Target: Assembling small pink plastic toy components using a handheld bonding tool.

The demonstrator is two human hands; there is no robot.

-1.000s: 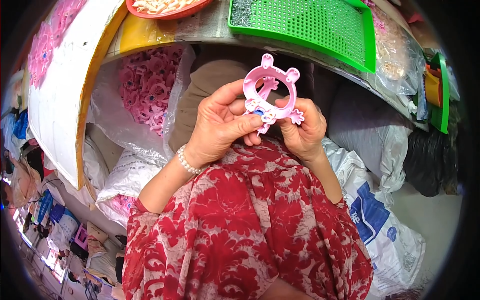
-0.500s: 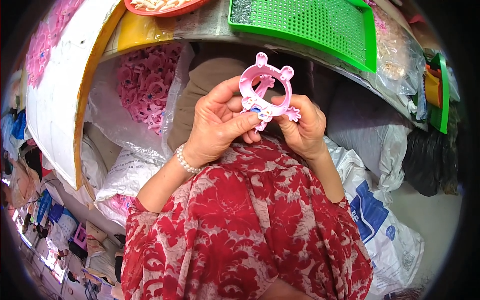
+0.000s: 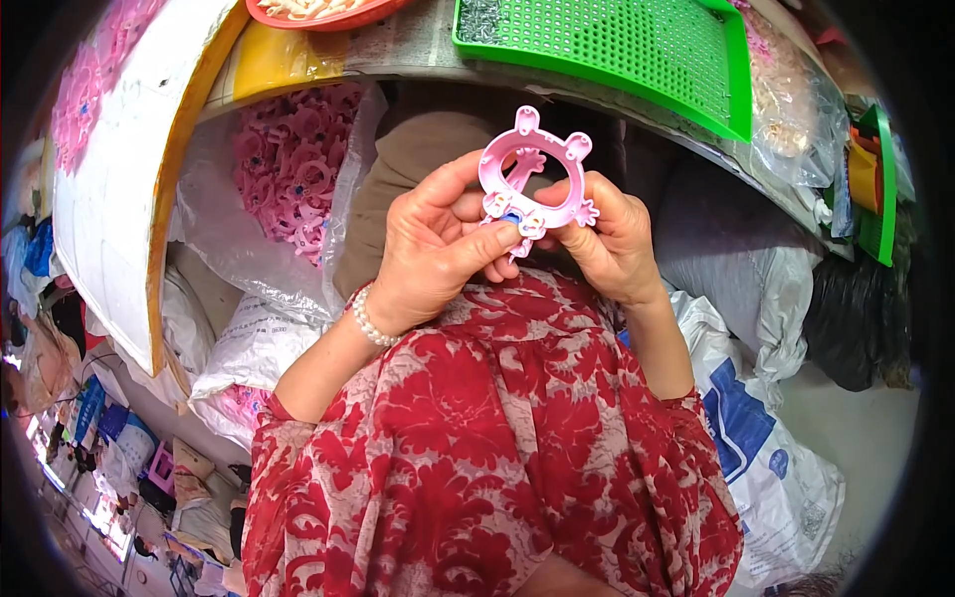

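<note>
Between my hands, above my lap, is a pink plastic ring-shaped toy part (image 3: 569,211) with two rounded ears at the top and small splayed paws. A small blue piece (image 3: 512,219) sits at its lower left, close to my left thumb. My left hand (image 3: 433,234), with a beaded bracelet at the wrist, grips the lower left side of the part, thumb in front and fingers behind. My right hand (image 3: 612,244) pinches its lower right side near a paw. Fingertips of both hands are partly hidden behind the part.
An open clear bag (image 3: 298,179) of similar pink parts lies to the left under the table edge. On the table are a green perforated tray (image 3: 637,70), with small metal pieces in its corner, and a red bowl (image 3: 333,18) of pale pieces. White sacks (image 3: 786,478) stand at the right.
The pink part has turned slightly and shifted a little to the right. My right hand has moved slightly, covering its right side differently. My left hand keeps its grip.
</note>
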